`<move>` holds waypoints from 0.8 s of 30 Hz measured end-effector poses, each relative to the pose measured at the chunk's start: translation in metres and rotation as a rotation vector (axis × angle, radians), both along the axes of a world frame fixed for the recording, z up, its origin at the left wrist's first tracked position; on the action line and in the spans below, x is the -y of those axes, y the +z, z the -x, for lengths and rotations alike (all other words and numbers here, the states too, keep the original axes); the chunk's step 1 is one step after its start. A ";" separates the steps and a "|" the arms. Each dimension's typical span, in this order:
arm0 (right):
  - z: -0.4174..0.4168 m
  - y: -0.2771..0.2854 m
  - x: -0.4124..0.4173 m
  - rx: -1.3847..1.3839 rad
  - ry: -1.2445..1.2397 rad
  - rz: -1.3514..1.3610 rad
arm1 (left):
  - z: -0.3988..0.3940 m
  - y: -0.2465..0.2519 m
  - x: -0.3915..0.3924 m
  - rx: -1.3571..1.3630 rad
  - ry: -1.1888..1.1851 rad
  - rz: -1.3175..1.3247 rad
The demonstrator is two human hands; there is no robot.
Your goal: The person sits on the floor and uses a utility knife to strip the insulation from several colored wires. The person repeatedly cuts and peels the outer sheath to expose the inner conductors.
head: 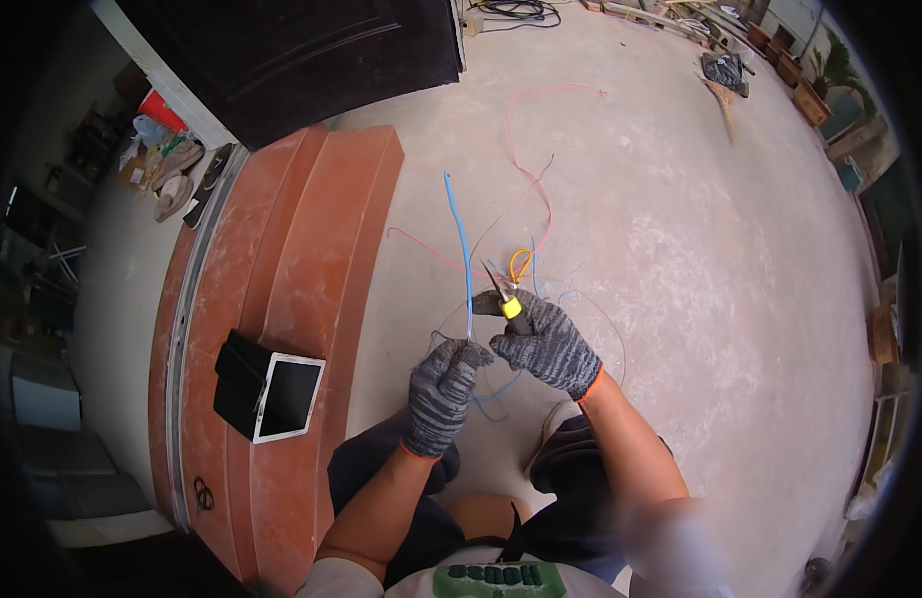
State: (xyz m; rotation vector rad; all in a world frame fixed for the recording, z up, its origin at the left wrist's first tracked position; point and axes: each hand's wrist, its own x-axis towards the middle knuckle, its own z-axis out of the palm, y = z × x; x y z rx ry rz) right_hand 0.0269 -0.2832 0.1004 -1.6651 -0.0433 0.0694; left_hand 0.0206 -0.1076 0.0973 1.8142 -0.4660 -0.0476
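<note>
My left hand, in a grey knit work glove, is closed on the lower end of a blue insulated wire that stands up from the fingers. Close beside it, my right hand, gloved the same way, holds a pointed tool with a yellow and black handle and a dark metal tip aimed up and left. Its exact kind cannot be told. Just past the right fingers is a yellow-orange loop. A red wire, thin bare-looking wire and blue wire pieces lie on the floor around and beyond my hands.
Reddish steps run along the left, bearing a white-framed tablet with a black cover and scissors. A dark door stands at the upper left. A broom, black bag and potted plants are at the upper right.
</note>
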 end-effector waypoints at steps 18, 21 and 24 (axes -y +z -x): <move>-0.022 0.002 0.004 -0.133 -0.206 -0.757 | 0.008 -0.008 0.001 -0.269 -0.092 0.215; -0.024 0.017 0.008 -0.167 -0.229 -0.795 | 0.006 -0.009 0.005 -0.215 -0.209 0.118; -0.020 0.014 0.004 -0.231 -0.275 -0.551 | 0.005 0.013 0.012 -0.502 -0.273 0.194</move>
